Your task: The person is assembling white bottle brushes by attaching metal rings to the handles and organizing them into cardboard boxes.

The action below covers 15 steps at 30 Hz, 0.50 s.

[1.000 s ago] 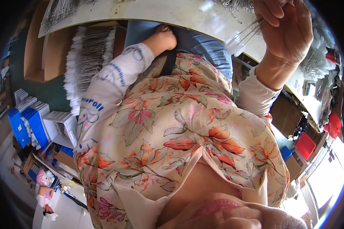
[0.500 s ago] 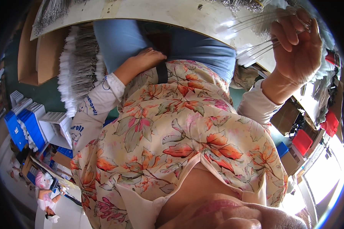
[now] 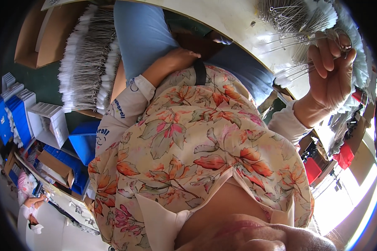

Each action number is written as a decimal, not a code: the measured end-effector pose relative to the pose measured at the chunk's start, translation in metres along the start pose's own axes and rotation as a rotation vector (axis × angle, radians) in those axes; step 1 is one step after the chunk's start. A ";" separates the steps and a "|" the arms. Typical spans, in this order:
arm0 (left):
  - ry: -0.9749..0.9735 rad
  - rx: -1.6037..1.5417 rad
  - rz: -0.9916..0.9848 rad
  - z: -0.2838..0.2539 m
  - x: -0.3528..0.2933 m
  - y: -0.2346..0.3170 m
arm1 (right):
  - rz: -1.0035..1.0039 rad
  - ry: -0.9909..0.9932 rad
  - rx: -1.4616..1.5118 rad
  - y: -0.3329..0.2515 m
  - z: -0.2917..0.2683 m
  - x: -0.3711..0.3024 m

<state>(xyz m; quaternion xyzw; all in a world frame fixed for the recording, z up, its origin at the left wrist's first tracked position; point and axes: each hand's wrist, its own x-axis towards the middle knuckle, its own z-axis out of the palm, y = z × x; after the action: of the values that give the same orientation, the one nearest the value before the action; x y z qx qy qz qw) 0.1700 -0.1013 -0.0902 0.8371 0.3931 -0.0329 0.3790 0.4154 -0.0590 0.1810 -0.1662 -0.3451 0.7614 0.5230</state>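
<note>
Up at the right, over the table (image 3: 234, 21), my right hand (image 3: 329, 73) is raised with its fingers curled round several thin wire brushes (image 3: 295, 72). Their white bristle ends point left, and wire loops show by the fingertips. Just beyond this hand lies a pile of similar wire brushes (image 3: 287, 16), loops and stems tangled together. My left hand (image 3: 180, 60) rests in my lap near a dark strap (image 3: 200, 72). Its fingers look curled in, with nothing visible in them.
At the left, rows of white-bristled wire brushes (image 3: 86, 62) stand beside an open cardboard box (image 3: 48, 39). Blue and white plastic bins (image 3: 48, 123) are farther left. Another person (image 3: 29, 201) works in the lower left background. A red container (image 3: 312, 169) is at the right.
The view has shifted, so the brush pile and the table's right part show more fully. My right hand still holds the brushes; my left hand stays in my lap.
</note>
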 end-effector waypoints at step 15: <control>0.511 -0.760 -0.088 -0.034 -0.081 0.036 | 0.236 -0.623 -0.184 0.088 0.079 0.058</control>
<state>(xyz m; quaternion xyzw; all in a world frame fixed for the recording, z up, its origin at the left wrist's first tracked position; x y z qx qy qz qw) 0.1303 -0.1445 -0.0159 0.6026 0.4935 0.3048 0.5481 0.2838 -0.0532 0.1814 -0.0108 -0.5341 0.7963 0.2837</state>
